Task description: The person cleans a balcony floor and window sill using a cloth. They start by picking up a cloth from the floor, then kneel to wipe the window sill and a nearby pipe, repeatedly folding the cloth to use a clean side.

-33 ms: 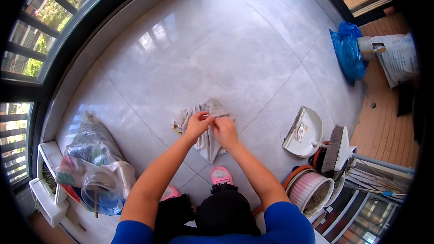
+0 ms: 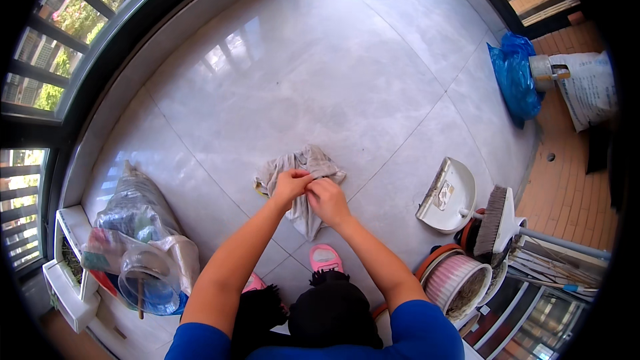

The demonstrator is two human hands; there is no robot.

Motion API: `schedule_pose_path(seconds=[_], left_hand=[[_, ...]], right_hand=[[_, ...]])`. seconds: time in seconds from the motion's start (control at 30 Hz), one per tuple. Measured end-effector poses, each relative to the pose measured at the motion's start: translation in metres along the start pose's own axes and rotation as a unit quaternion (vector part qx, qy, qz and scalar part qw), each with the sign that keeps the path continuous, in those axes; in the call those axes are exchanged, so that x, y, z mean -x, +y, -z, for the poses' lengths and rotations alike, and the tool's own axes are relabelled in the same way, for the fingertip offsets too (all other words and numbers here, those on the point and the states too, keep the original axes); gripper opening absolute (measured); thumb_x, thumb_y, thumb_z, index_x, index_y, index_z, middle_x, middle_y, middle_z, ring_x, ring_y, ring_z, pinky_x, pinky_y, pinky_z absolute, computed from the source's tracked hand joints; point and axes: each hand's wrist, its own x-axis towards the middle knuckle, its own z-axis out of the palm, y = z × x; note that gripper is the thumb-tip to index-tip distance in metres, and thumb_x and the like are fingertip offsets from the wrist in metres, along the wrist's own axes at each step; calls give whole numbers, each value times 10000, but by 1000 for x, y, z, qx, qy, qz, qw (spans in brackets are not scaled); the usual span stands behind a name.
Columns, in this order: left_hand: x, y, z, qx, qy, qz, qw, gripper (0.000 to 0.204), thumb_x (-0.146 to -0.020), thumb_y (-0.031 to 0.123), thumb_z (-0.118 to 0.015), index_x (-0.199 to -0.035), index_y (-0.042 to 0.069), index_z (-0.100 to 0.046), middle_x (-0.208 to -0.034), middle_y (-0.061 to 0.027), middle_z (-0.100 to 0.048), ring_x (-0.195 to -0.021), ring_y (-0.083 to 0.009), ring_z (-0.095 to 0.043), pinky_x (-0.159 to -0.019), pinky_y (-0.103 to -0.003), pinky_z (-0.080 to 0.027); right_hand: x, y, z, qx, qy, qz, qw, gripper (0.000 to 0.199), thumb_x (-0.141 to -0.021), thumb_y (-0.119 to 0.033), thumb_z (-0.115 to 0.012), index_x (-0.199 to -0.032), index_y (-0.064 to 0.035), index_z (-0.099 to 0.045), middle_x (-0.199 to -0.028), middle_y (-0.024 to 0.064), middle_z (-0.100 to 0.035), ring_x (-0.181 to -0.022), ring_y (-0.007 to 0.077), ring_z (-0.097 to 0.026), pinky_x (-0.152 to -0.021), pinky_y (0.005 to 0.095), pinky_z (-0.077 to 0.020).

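Farthest left of the crumpled grey cloth (image 2: pixel 308 221) stands a white rectangular planter (image 2: pixel 80 305); nearer the cloth, on that same side, lie a bulging bag wrapped in clear plastic (image 2: pixel 140 203) and a transparent tub (image 2: pixel 148 272). Over the cloth's middle, the left hand (image 2: pixel 291 187) has its fingers bent and pinched together. The cloth itself lies on the grey tiled floor (image 2: pixel 320 87). Below it is a pink slipper (image 2: pixel 327 259). The right hand (image 2: pixel 327 201), also over the cloth, meets the left at the fingertips; whether either grips a fold, I cannot tell. Right of the cloth come a white dustpan (image 2: pixel 460 200), a ribbed pink-and-white flowerpot (image 2: pixel 457 282), a grey-bristled broom (image 2: pixel 495 220) and, farther up, a blue plastic bag (image 2: pixel 516 87).
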Motion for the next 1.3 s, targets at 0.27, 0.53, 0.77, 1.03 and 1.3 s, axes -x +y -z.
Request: schedule_pose_path(seconds=[0.27, 0.53, 0.77, 1.03, 1.3], left_hand=[[22, 22, 44, 242, -98, -18, 965, 221, -843, 134, -579, -1035, 45, -514, -893, -50, -583, -767, -125, -567, -684, -290, -491], [13, -22, 104, -136, 141, 13, 981, 236, -824, 196, -600, -967, 17, -545, -855, -52, -591, -673, -121, -579, -562, -258, -491], [7, -16, 63, 59, 187, 81, 977, 252, -765, 229, -665, -877, 40, -541, -747, -52, -578, -592, -140, -570, -520, -270, -511], [10, -34, 71, 231, 78, 70, 967, 149, -823, 126, -546, -946, 55, -498, -941, -79, -574, -870, -211, -573, -794, -356, -484], [25, -22, 79, 464, -7, 40, 885, 184, -788, 86, -428, -927, 6, -519, -1026, -122, -573, -1006, -256, -539, -915, -384, -438]], right_hand=[[17, 52, 20, -36, 47, -184, 981, 248, -751, 17, -512, -983, -9, -594, -954, 137, -602, -838, 249, -594, -731, 309, -489], [0, 37, -14, -121, -81, -259, 955, 279, -743, -63, -579, -1016, -5, -573, -922, 147, -601, -798, 280, -590, -696, 362, -481], [14, -13, -19, 120, -190, -42, 973, 175, -739, -128, -623, -885, -44, -580, -817, 131, -587, -761, 299, -588, -661, 422, -466], [-43, 13, -59, -25, -60, -189, 980, 250, -725, -211, -643, -887, -24, -603, -902, 156, -609, -848, 324, -596, -702, 378, -482], [-44, 43, -51, -131, -16, -207, 969, 186, -834, -198, -562, -958, -61, -542, -682, 101, -579, -599, 224, -566, -562, 338, -452]])
